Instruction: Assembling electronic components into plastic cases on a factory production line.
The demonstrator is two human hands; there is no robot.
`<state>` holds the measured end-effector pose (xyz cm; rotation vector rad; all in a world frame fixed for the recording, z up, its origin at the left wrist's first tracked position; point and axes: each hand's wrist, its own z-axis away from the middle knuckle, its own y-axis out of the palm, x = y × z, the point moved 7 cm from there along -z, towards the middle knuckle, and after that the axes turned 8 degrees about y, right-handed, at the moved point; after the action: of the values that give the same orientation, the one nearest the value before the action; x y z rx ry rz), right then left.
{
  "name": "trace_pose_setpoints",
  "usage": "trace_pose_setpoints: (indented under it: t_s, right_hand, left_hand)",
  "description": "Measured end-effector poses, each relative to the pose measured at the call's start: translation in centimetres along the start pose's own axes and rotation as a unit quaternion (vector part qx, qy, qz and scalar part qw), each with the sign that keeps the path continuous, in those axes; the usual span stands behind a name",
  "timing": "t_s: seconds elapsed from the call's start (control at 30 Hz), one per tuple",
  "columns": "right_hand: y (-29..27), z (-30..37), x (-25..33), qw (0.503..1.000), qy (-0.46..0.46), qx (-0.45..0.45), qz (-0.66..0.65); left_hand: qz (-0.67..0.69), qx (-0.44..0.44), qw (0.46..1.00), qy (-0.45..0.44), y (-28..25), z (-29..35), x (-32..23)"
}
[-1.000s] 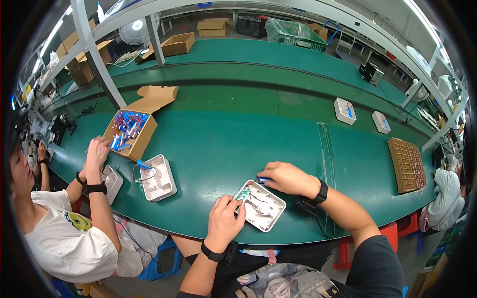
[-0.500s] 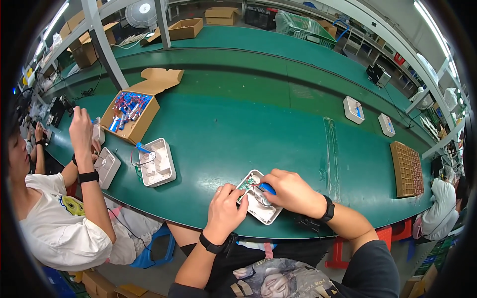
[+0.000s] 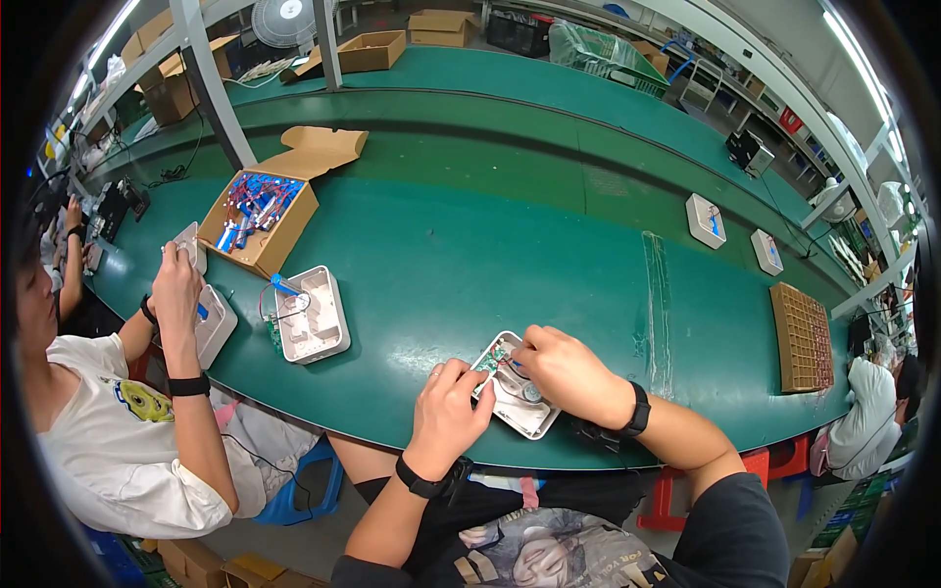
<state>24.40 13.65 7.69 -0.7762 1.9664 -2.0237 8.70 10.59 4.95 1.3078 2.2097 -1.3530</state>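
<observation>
In front of me on the green bench lies a white plastic housing (image 3: 522, 418), its open side up. Inside are a green circuit board (image 3: 487, 364), thin wires and a round silvery part (image 3: 530, 392). My left hand (image 3: 451, 410) grips the housing's left edge, fingertips by the board. My right hand (image 3: 573, 374) reaches over the far right side, its fingers closed around a blue cylindrical battery (image 3: 517, 364). Only a bit of blue shows beneath those fingers, and most of the battery is hidden.
Another white housing (image 3: 338, 338) with a blue battery stands to the left, near a cardboard box (image 3: 290, 230) of wired batteries. A co-worker (image 3: 181, 323) handles housings at far left. Two housings (image 3: 705, 221) and a gridded cardboard tray (image 3: 787, 338) are at right.
My right hand has shifted slightly left and up, and less blue shows under it. The round silvery part is more exposed. The co-worker's raised hand has come down to a housing.
</observation>
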Motion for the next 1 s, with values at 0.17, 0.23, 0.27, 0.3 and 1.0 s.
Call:
trace_pose_setpoints:
  t_s: [0.17, 0.23, 0.27, 0.3, 1.0]
  right_hand:
    - [-0.9, 0.8, 0.1, 1.000, 0.002, 0.004, 0.001]
    - [-2.2, 2.6, 0.1, 0.997, -0.006, -0.058, -0.053]
    - [-2.5, 3.2, 0.2, 0.993, -0.011, -0.089, -0.081]
    - [-2.2, 3.4, 0.2, 0.993, -0.011, -0.088, -0.082]
    - [-6.9, 1.9, -20.1, 0.926, 0.280, -0.204, -0.148]
  left_hand:
    - [0.003, -0.001, 1.000, -0.003, -0.2, 0.3, 0.3]
    - [0.003, -0.002, 1.000, -0.008, -0.3, 0.4, 0.5]
    - [0.003, -0.001, 1.000, -0.012, -0.3, 0.4, 0.5]
    - [0.002, 0.001, 1.000, -0.015, -0.3, 0.5, 0.5]
    - [-0.267, -0.077, 0.952, -0.129, -11.8, 2.3, 7.9]
